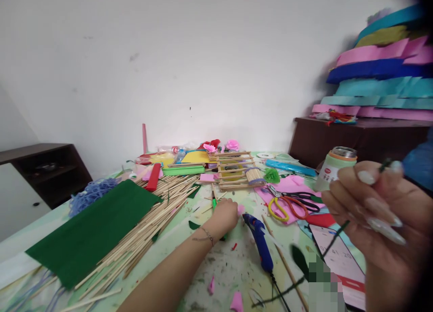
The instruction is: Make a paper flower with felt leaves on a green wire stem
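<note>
My right hand (375, 199) is raised at the right, its fingers pinched on the end of a thin green stem (334, 239), which hangs down with a dark green leaf (299, 260). My left hand (226, 214) reaches to the middle of the table, its fingers turned away and mostly hidden behind the back of the hand. Right by it is a green-handled tool (214, 200). A blue glue gun (260, 243) lies to the right of that hand, near a small pink scrap (241, 209).
Wooden sticks (162, 213) and green sheet (98, 228) cover the left. A stick frame (233, 170) sits behind my left hand. Scissors (294, 204), a phone (338, 262) and a jar (329, 170) are at the right. Stacked coloured paper (379, 73) tops a brown cabinet (338, 138).
</note>
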`<state>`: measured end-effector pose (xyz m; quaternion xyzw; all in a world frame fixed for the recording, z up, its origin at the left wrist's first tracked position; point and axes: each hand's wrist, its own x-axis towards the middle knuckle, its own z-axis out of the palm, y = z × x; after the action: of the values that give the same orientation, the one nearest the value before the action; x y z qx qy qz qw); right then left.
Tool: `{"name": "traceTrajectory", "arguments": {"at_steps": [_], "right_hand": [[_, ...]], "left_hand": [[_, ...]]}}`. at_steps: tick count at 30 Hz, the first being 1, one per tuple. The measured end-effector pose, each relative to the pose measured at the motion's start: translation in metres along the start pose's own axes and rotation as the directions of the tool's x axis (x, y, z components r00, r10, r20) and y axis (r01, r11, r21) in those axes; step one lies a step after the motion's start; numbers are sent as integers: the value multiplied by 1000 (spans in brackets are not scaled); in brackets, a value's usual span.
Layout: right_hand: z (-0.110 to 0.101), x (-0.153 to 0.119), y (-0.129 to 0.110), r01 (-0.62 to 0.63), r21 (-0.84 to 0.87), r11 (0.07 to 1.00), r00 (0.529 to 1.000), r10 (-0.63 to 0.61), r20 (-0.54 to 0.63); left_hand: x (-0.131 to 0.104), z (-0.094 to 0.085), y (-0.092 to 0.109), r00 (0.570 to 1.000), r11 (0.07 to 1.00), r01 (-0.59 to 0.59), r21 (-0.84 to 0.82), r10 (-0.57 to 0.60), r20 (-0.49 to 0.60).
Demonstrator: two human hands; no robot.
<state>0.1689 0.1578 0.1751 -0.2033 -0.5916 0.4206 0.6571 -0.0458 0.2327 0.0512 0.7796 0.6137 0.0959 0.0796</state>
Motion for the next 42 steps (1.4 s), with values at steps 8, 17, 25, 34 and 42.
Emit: {"name": "traceTrajectory", "arguments": {"at_steps": [8, 17, 25, 34, 42], "right_hand": [[18, -6, 1, -291, 158, 944, 956, 292, 15], [28, -4, 13, -339, -20, 941, 933, 339, 117], [15, -24, 1, -331, -102, 938, 929, 343, 141], [49, -15, 9, -561, 19, 827, 783, 524, 335], [46, -12, 12, -511, 52, 858, 837, 484, 254]], "left_hand": [[15, -26, -16, 988, 982, 73, -176, -95, -122], [-53, -111, 15, 919, 828, -149, -541, -85, -384], [-84, -122, 33, 865, 486, -433, -759, -12, -502], [-94, -109, 44, 827, 506, -524, -685, 109, -552], [-90, -105, 44, 846, 467, -516, -718, 148, -512]]}}
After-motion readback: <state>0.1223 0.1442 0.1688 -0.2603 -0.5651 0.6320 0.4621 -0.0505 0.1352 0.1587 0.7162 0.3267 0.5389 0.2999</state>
